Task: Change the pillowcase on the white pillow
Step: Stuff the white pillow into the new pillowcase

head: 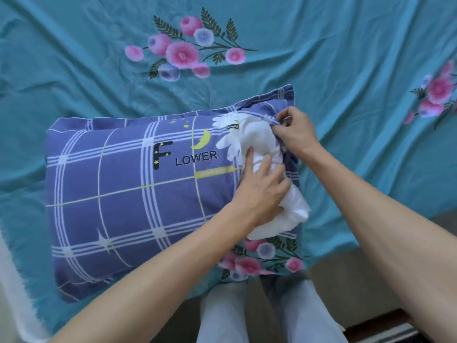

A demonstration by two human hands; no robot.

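The white pillow [269, 154] lies on the teal bedsheet [74, 58] near the bed's front edge, almost wholly inside a purple checked pillowcase [123, 201] printed with "FLOWER", a yellow moon and stars. Only its right end bulges out of the case's open mouth, bunched and creased. The left hand [262, 191] rests on that bare end with straight, slightly spread fingers pressing into the white fabric. The right hand [296, 132] pinches the upper hem of the pillowcase opening between thumb and curled fingers, just beside the pillow. Pink and lilac flower prints [183, 50] dot the sheet above, to the right and under the pillow's lower corner. The person's pale trouser legs [222, 315] show below.
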